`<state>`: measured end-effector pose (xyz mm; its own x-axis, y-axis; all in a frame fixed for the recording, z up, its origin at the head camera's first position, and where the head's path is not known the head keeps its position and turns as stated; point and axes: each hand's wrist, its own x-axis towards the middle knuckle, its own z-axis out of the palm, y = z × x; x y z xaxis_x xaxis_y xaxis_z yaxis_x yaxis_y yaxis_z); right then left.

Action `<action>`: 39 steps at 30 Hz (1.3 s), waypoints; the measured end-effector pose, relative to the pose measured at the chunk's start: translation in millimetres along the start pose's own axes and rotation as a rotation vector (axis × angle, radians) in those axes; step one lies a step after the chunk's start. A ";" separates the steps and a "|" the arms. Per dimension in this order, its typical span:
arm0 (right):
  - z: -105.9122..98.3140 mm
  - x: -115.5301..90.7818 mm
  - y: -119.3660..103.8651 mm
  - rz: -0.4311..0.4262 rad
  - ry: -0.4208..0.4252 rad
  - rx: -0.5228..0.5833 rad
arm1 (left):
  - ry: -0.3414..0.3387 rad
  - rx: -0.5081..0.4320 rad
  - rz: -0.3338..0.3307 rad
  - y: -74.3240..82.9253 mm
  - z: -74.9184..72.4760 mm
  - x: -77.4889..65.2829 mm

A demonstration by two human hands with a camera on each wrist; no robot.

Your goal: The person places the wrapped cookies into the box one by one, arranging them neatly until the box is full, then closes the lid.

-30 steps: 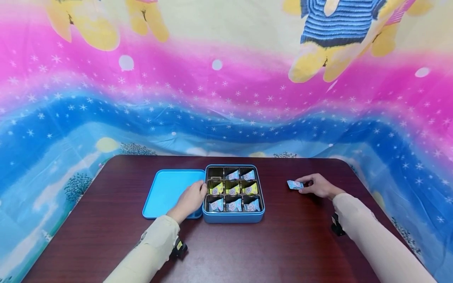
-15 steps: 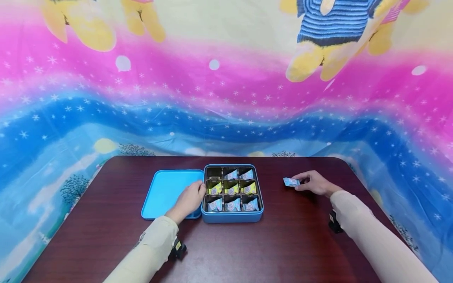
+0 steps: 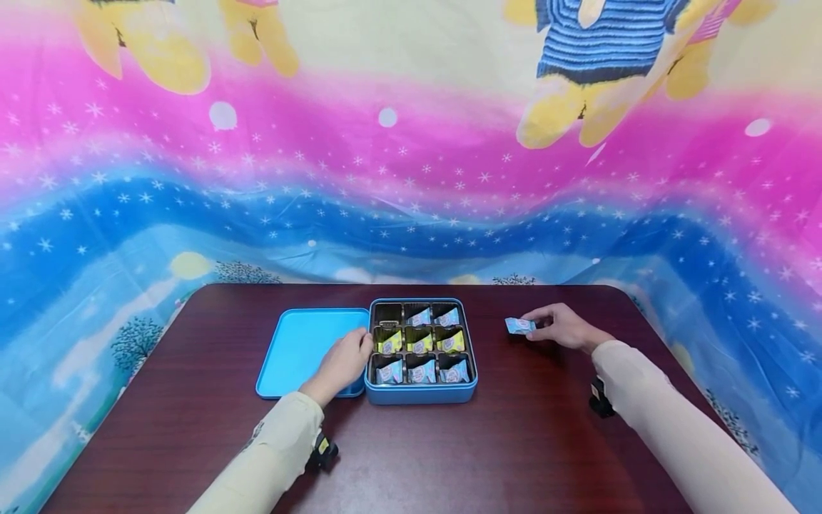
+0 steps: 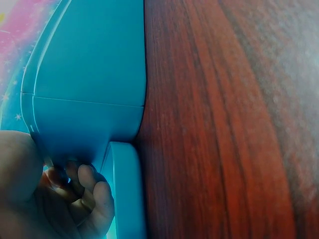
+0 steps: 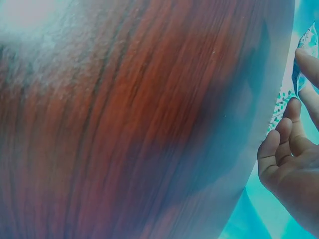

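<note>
In the head view my right hand [image 3: 562, 327] pinches a small blue-wrapped candy [image 3: 520, 325] by its right end, to the right of an uncovered blue tin [image 3: 421, 394]. The right wrist view shows part of the same wrapper [image 5: 310, 42] between thumb and finger. My left hand [image 3: 342, 363] grips the tin's left edge; the left wrist view has its curled fingers [image 4: 102, 199] against the tin's wall, fingertips partly hidden. Inside the tin, a black divided tray holds blue-wrapped candies in the back and front rows and yellow ones [image 3: 419, 343] between. The back-left compartment [image 3: 389, 314] holds no candy.
The tin's blue lid [image 3: 298, 350] lies flat against its left side, partly under my left hand and forearm. All of it rests on a dark red wooden table [image 3: 514, 442]. A printed cloth [image 3: 411, 178] hangs behind the table's far edge.
My right hand has moved left with the candy, a little closer to the tin. The left hand keeps its place at the tin's edge.
</note>
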<state>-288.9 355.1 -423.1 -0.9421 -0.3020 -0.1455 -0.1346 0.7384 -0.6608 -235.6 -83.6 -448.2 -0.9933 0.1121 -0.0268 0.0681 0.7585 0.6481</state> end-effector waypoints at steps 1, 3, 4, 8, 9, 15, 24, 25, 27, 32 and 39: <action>0.0 0.2 -1.0 0.001 -0.002 0.000 | -0.002 0.001 -0.001 0.2 0.1 0.1; 0.0 0.5 -3.0 0.002 -0.007 0.001 | -0.003 0.003 -0.002 0.4 0.4 0.6; -0.1 0.4 -4.4 0.002 -0.010 0.003 | -0.004 0.005 -0.002 0.7 0.4 0.5; -0.4 -0.6 -12.2 0.011 -0.013 0.009 | -0.001 0.008 0.005 0.9 0.4 0.2; -0.5 -0.6 -14.2 0.010 -0.013 0.011 | -0.002 0.009 0.006 0.8 0.5 0.2; -1.1 1.4 -23.7 0.005 -0.015 0.017 | -0.002 0.011 0.003 -0.3 0.8 0.8; -1.4 4.8 -35.3 -0.012 -0.016 0.027 | -0.006 0.008 0.001 -1.3 0.4 1.4; -1.2 5.6 -36.3 -0.014 -0.014 0.025 | -0.006 0.008 0.002 -1.4 0.6 1.6; -0.6 8.0 -38.3 -0.019 -0.011 0.020 | -0.005 0.009 0.003 -1.7 1.1 2.0; 1.4 9.8 -47.1 -0.031 -0.019 0.011 | -0.008 0.006 -0.002 -1.1 1.0 0.7; 3.5 13.1 -54.9 -0.043 -0.015 0.017 | -0.009 0.006 -0.006 0.3 1.6 0.6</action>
<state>-292.8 308.5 -391.2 -0.9310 -0.3422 -0.1271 -0.1699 0.7144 -0.6788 -236.1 -82.3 -449.2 -0.9929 0.1129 -0.0377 0.0623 0.7631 0.6432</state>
